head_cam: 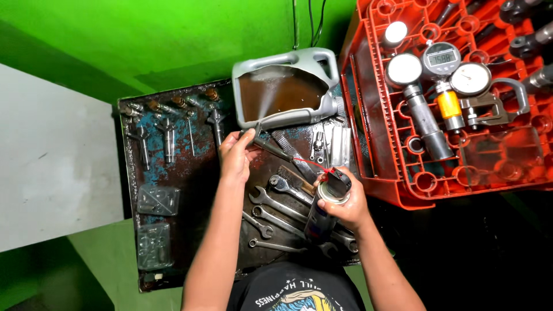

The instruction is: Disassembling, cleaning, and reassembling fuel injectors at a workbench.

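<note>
Hands are spraying a small metal part over a dirty tray.

The left hand (236, 154) is closing its fingers around a thin, dark injector part (269, 147) and holding it up near a cut-open grey plastic jug (286, 86). The right hand (344, 203) is wrapping tight around a round spray can (324, 207), and one finger is pressing on top. A thin red straw (311, 165) is sticking out of the can toward the part. White mist is blowing into the jug. Shiny steel wrenches (276, 210) are lying under the hands on the flat, rusty metal tray (129, 190). An orange plastic crate (374, 144) with round gauges (440, 57) is sitting just beside the tray.
</note>
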